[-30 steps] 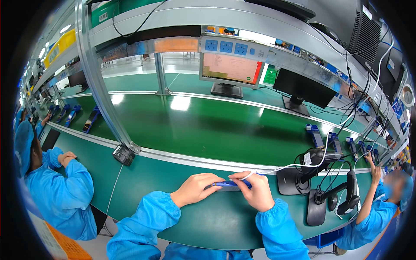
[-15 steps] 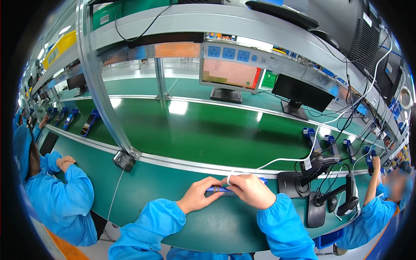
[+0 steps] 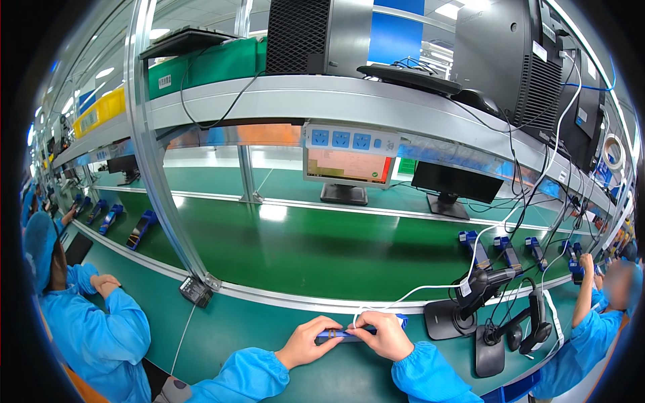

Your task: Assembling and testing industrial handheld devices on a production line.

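Left grip (image 3: 310,342): thumb and fingers closed around the left end of a blue device (image 3: 342,335). Right grip (image 3: 388,334): fingertips drawn together in a pinch on the end of a white cable (image 3: 426,288), just over the device; the plug itself is hidden. Device lies lengthwise between the two, close to the desk's far rail; cannot tell whether it touches the desk (image 3: 316,376) or is raised.

Handling, judged: fairly light, stiff shell, smooth and so a little slippery; any socket would be the fragile part. Best held by the long sides near the left end. Cable is thin and bendy, better taken close to its tip.

Right of the grips: black scanner (image 3: 476,287) on a stand, a second scanner (image 3: 535,324) beyond it. Left, by the post: small black box (image 3: 195,291). Past the rail, similar blue handsets (image 3: 476,250) lie on a green strip (image 3: 302,265).

Containers: blue bin (image 3: 514,388) low at right, partly cut off; green box (image 3: 225,62) and yellow bin (image 3: 101,113) on the upper shelf. Contents cannot be made out in any.
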The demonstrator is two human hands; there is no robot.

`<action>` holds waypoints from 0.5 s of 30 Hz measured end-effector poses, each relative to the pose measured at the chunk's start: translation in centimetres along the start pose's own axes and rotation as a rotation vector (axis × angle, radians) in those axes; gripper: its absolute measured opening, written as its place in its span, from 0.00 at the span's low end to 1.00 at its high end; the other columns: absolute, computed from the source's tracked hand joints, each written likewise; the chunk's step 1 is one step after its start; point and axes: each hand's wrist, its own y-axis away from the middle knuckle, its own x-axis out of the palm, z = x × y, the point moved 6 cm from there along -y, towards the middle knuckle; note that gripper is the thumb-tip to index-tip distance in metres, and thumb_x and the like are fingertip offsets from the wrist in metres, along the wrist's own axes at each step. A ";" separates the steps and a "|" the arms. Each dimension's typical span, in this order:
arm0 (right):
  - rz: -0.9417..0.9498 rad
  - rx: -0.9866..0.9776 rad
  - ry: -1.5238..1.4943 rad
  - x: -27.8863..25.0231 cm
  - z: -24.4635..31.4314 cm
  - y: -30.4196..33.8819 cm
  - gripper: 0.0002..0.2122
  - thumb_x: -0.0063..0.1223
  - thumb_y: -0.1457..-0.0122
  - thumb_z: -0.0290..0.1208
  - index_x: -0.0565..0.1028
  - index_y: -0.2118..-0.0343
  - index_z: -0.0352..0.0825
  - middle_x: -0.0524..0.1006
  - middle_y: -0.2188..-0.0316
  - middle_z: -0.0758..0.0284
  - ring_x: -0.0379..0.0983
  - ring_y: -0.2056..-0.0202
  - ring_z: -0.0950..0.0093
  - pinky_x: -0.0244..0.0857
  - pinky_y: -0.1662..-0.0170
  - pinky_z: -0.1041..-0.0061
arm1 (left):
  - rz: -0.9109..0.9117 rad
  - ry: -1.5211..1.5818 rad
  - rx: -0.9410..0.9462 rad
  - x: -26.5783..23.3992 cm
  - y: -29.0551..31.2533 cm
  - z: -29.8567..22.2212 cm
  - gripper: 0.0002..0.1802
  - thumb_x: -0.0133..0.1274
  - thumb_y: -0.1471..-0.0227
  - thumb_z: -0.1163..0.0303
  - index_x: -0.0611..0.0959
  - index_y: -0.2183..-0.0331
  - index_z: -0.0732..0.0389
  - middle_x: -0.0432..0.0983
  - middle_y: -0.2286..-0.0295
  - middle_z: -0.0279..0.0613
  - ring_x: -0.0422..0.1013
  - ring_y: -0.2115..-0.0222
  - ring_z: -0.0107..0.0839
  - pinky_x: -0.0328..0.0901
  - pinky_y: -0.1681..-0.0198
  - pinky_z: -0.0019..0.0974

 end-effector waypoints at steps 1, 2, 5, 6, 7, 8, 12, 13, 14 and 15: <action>0.002 0.022 0.000 0.0 -0.2 0.1 0.07 0.71 0.41 0.23 0.80 0.68 0.29 0.83 0.72 0.60 0.81 0.71 0.66 0.75 0.64 0.69 | -0.011 0.007 0.006 0.0 -0.1 0.0 0.16 0.70 0.43 0.69 0.85 0.55 0.62 0.84 0.59 0.46 0.82 0.59 0.43 0.77 0.54 0.40; 0.005 0.045 -0.001 0.1 -0.4 0.1 0.07 0.71 0.41 0.23 0.80 0.68 0.29 0.82 0.73 0.60 0.80 0.71 0.66 0.74 0.65 0.69 | -0.022 0.014 0.011 0.0 -0.1 -0.1 0.16 0.70 0.43 0.69 0.85 0.55 0.62 0.84 0.59 0.46 0.82 0.59 0.42 0.77 0.54 0.40; -0.019 -0.060 0.007 0.2 -0.4 0.3 0.07 0.70 0.41 0.22 0.80 0.69 0.29 0.82 0.73 0.60 0.79 0.72 0.67 0.74 0.66 0.70 | -0.009 0.018 0.007 0.3 -0.4 0.0 0.16 0.70 0.43 0.70 0.85 0.55 0.63 0.84 0.58 0.47 0.82 0.59 0.42 0.77 0.53 0.40; -0.019 -0.063 0.001 0.3 -0.4 0.3 0.07 0.70 0.41 0.22 0.80 0.69 0.29 0.82 0.73 0.60 0.79 0.72 0.67 0.74 0.66 0.70 | -0.009 0.023 0.010 0.3 -0.3 -0.1 0.16 0.69 0.43 0.70 0.85 0.55 0.63 0.84 0.58 0.47 0.82 0.59 0.42 0.77 0.53 0.40; -0.029 -0.057 0.011 0.3 -0.4 0.4 0.07 0.70 0.41 0.22 0.80 0.69 0.29 0.82 0.73 0.60 0.80 0.72 0.67 0.74 0.66 0.70 | -0.011 0.021 0.017 0.3 -0.3 0.1 0.16 0.69 0.43 0.70 0.85 0.54 0.62 0.84 0.58 0.47 0.82 0.59 0.42 0.77 0.53 0.40; -0.039 -0.050 0.020 0.3 -0.5 0.4 0.06 0.70 0.41 0.21 0.80 0.69 0.29 0.82 0.73 0.60 0.80 0.71 0.67 0.74 0.66 0.70 | -0.012 0.014 0.013 0.2 -0.3 0.2 0.16 0.69 0.43 0.70 0.85 0.54 0.62 0.84 0.58 0.47 0.82 0.59 0.42 0.77 0.53 0.40; -0.014 -0.036 0.049 0.6 -1.0 0.8 0.04 0.66 0.41 0.19 0.81 0.65 0.30 0.83 0.68 0.58 0.83 0.66 0.60 0.77 0.62 0.67 | -0.020 0.014 0.017 0.1 -0.4 0.1 0.17 0.71 0.45 0.72 0.85 0.54 0.63 0.84 0.59 0.46 0.82 0.59 0.39 0.76 0.53 0.38; -0.052 -0.038 0.040 0.7 -1.5 1.1 0.04 0.66 0.40 0.20 0.81 0.64 0.30 0.83 0.67 0.59 0.83 0.67 0.60 0.77 0.63 0.67 | -0.018 0.022 0.017 0.1 -0.5 0.1 0.17 0.71 0.45 0.72 0.85 0.54 0.63 0.84 0.59 0.46 0.82 0.59 0.39 0.76 0.53 0.38; -0.090 -0.041 0.031 0.8 -1.8 1.3 0.04 0.66 0.40 0.20 0.81 0.64 0.30 0.83 0.67 0.59 0.83 0.67 0.61 0.76 0.63 0.68 | -0.019 0.015 0.024 0.2 -0.5 0.1 0.17 0.71 0.45 0.72 0.85 0.54 0.63 0.84 0.59 0.46 0.82 0.59 0.39 0.76 0.53 0.38; -0.149 -0.055 0.036 0.9 -1.4 1.6 0.04 0.67 0.40 0.21 0.81 0.64 0.31 0.83 0.68 0.60 0.83 0.68 0.61 0.77 0.64 0.68 | -0.019 0.014 0.023 0.2 -0.4 0.2 0.17 0.71 0.45 0.72 0.85 0.54 0.63 0.84 0.59 0.46 0.82 0.59 0.38 0.76 0.53 0.38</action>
